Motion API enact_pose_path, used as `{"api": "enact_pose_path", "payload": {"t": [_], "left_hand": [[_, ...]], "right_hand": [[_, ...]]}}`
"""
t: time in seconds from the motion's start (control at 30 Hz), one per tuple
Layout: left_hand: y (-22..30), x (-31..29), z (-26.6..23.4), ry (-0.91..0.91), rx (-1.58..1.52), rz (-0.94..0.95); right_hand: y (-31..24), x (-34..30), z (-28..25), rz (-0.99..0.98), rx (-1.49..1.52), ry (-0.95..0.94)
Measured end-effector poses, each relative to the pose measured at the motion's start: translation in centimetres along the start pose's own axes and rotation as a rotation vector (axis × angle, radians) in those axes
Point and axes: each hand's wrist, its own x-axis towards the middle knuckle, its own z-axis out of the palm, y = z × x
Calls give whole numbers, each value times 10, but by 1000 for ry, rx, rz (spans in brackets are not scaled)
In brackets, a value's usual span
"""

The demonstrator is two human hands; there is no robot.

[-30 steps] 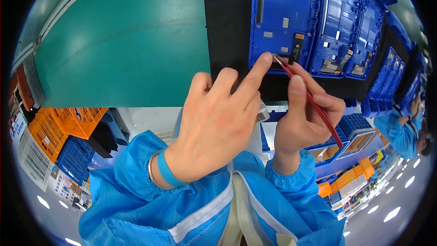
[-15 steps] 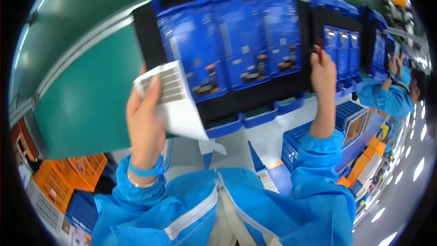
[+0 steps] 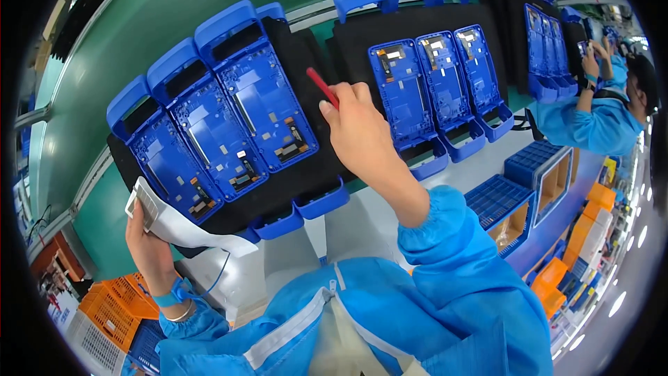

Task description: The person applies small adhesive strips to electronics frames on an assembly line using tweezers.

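My left hand (image 3: 148, 251) is closed on a white sheet (image 3: 191, 228) with rows of small grey stickers at one end. The loose end of the sheet curls over the near edge of a black foam mat (image 3: 298, 56). On that mat lie several blue plastic housings (image 3: 191, 129) with small flex cables and pale patches inside. My right hand (image 3: 363, 132) grips a slim red tool (image 3: 323, 88), whose exact kind I cannot make out. It is held above the mat, between these housings and a second row of blue housings (image 3: 400, 87).
A green work surface (image 3: 104, 226) runs along under the mats. Farther right, a co-worker (image 3: 591, 118) in blue handles something by another set of housings (image 3: 546, 49). Blue crates (image 3: 497, 202) stand below at the right, orange crates (image 3: 108, 313) at the lower left.
The housings, mats and my left hand with the sheet now appear farther left. My right hand has come off the mat's right edge, and the red tool shows clearly in it.
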Motion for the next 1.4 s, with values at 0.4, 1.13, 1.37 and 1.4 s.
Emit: {"api": "enact_pose_path", "payload": {"t": [0.4,1.13,1.37,1.4], "left_hand": [[3,10,4,-16,3,-51],[-59,-49,220,-553,139,-167],[-45,-63,161,-556,-44,-261],[-41,-65,153,-575,-102,-280]], "right_hand": [[15,9,-21,-170,291,39],[159,29,-203,-171,998,436],[70,-25,-65,-350,727,5],[64,-30,-62,-221,732,-94]]}}
